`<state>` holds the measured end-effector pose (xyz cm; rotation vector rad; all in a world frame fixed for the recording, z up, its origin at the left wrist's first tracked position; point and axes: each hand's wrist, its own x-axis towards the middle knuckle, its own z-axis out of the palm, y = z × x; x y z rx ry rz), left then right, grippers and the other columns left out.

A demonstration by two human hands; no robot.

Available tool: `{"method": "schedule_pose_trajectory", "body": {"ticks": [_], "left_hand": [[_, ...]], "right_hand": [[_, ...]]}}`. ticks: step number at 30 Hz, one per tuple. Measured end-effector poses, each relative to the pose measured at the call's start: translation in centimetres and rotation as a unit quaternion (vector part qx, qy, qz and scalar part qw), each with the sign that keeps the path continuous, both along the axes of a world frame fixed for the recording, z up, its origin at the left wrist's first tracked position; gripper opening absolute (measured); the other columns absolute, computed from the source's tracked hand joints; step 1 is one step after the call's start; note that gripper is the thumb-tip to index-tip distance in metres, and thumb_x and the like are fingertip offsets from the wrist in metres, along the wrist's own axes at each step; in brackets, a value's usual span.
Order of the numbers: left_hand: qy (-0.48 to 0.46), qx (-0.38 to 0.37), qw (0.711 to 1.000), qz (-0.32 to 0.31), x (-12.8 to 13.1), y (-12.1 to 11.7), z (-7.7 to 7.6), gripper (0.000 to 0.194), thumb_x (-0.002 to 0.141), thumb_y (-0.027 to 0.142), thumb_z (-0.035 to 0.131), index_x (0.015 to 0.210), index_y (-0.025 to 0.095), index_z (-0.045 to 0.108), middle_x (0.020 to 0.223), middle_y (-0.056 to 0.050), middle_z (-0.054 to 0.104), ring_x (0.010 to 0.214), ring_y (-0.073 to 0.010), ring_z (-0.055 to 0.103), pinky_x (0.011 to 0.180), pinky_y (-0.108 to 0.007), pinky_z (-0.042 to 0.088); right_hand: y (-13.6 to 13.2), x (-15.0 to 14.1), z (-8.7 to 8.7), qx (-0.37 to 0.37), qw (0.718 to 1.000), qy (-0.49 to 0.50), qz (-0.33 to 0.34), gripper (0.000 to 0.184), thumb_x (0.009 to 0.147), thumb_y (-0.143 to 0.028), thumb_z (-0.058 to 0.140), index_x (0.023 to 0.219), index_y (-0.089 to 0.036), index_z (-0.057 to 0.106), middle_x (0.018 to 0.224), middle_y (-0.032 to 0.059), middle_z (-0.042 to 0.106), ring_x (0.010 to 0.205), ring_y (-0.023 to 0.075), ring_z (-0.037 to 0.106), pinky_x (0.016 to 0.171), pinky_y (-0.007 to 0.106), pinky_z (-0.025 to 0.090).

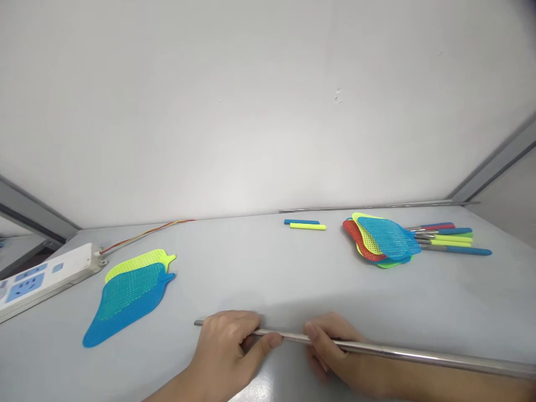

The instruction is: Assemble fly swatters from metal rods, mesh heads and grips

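A long shiny metal telescopic rod [402,353] lies across the front of the table, thicker toward the right edge of the view. My left hand [230,346] is closed around its thin end, whose tip sticks out to the left. Farther right along the same rod, my right hand [335,349] grips it between thumb and fingers. To the left of my hands lie a blue fly swatter head [129,301] and a yellow fly swatter head [140,261], overlapping and without rods.
Several assembled fly swatters [387,240] are stacked at the right. A blue grip sleeve [302,222] and a yellow grip sleeve [307,226] lie near the wall. Thin metal rods [364,207] rest along the wall. A white power strip [50,273] with a cable [142,234] stands left.
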<state>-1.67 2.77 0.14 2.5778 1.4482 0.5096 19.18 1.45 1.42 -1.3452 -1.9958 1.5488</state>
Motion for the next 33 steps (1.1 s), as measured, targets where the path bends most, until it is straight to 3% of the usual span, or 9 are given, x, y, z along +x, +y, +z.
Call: {"method": "schedule_pose_trajectory", "body": {"ticks": [7, 11, 18, 25, 33], "left_hand": [[-0.015, -0.007, 0.999, -0.035, -0.1, -0.1, -0.2, 0.041, 0.083, 0.038, 0.039, 0.049, 0.017, 0.031, 0.041, 0.004, 0.04, 0.039, -0.0087, 0.039, 0.042, -0.022, 0.02], [-0.009, -0.02, 1.0, -0.014, 0.0, -0.2, 0.0, 0.041, 0.082, 0.039, 0.038, 0.048, 0.017, 0.029, 0.041, 0.004, 0.04, 0.039, -0.0086, 0.038, 0.043, -0.022, 0.02], [0.035, -0.061, 0.997, 0.023, 0.6, 0.2, 0.6, 0.051, 0.068, 0.059, 0.048, 0.044, 0.017, 0.032, 0.04, 0.004, 0.04, 0.039, -0.0094, 0.041, 0.043, -0.022, 0.022], [0.049, -0.058, 0.996, 0.041, 0.4, 0.2, 0.2, 0.052, 0.076, 0.056, 0.041, 0.044, 0.016, 0.038, 0.039, 0.004, 0.045, 0.039, -0.0091, 0.043, 0.042, -0.021, 0.021], [0.03, -0.017, 0.999, 0.009, 0.2, 0.0, -0.1, 0.05, 0.08, 0.051, 0.04, 0.045, 0.016, 0.039, 0.039, 0.004, 0.046, 0.037, -0.0086, 0.043, 0.041, -0.022, 0.019]], "right_hand": [[0.0, 0.3, 0.4, -0.007, 0.999, -0.025, 0.028, 0.053, 0.087, -0.055, 0.016, 0.062, -0.017, 0.045, 0.068, 0.0009, 0.048, 0.073, 0.0132, 0.046, 0.057, 0.017, 0.037], [0.0, 0.2, 0.2, -0.006, 1.0, -0.017, 0.022, 0.054, 0.087, -0.053, 0.015, 0.061, -0.017, 0.045, 0.068, 0.001, 0.048, 0.073, 0.0128, 0.047, 0.061, 0.018, 0.038], [0.2, 0.1, 0.4, 0.016, 0.998, -0.046, 0.029, 0.051, 0.086, -0.054, 0.017, 0.061, -0.017, 0.042, 0.067, 0.0026, 0.048, 0.073, 0.0152, 0.047, 0.056, 0.02, 0.037], [0.2, -0.3, -0.6, -0.001, 0.999, -0.009, -0.033, 0.056, 0.086, -0.054, 0.019, 0.054, -0.017, 0.047, 0.059, 0.0006, 0.05, 0.064, 0.0122, 0.048, 0.055, 0.019, 0.037], [0.1, -0.2, -0.5, -0.007, 0.999, -0.003, -0.031, 0.056, 0.087, -0.053, 0.021, 0.056, -0.017, 0.052, 0.06, -0.0003, 0.053, 0.065, 0.0113, 0.049, 0.057, 0.018, 0.038]]}}
